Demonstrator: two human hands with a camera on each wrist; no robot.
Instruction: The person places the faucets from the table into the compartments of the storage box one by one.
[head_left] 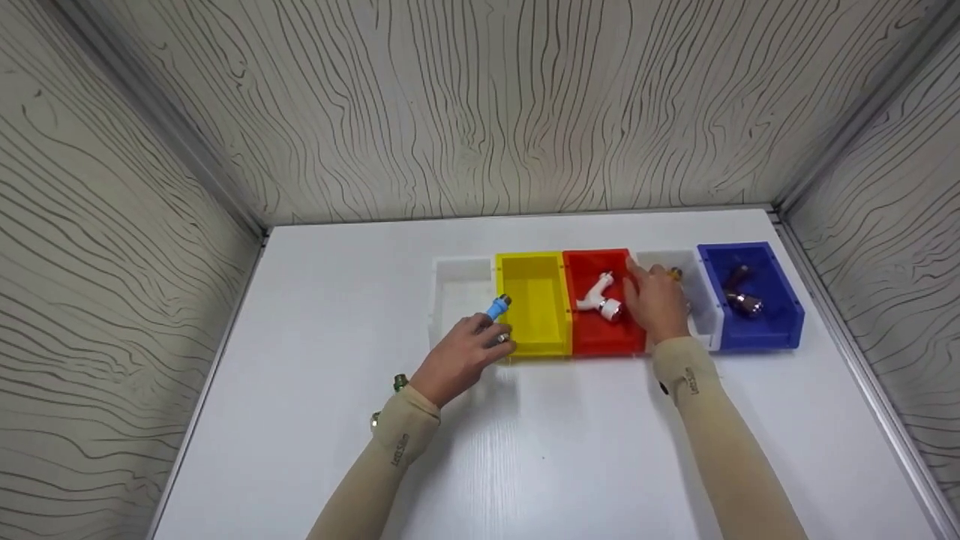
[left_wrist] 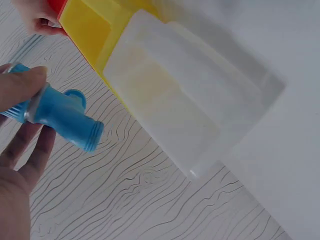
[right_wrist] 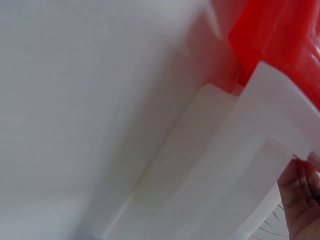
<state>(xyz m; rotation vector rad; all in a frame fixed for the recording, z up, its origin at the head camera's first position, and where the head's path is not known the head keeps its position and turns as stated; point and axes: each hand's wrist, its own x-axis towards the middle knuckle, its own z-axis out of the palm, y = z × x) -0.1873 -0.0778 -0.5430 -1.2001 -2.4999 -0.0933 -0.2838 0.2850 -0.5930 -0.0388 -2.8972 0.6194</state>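
My left hand [head_left: 466,351] pinches a blue plastic tap [left_wrist: 67,114] above the front of the left white bin [head_left: 461,289] and the yellow bin [head_left: 532,349]. In the left wrist view, the tap shows a ribbed end and a short side outlet. My right hand [head_left: 660,304] grips the rim between the red bin [head_left: 581,341] and the right white bin [head_left: 705,319]; its fingertips are partly hidden. A white tap [head_left: 598,298] lies in the red bin. Close to the right fingers, a yellowish fitting [head_left: 676,274] shows in the right white bin.
A blue bin [head_left: 784,330] at the row's right end holds a tap with a shiny metal end [head_left: 744,303]. Green and brass fittings [head_left: 400,382] lie on the white table [head_left: 322,300], partly behind the left wrist. Wood-patterned walls [head_left: 480,112] enclose the table.
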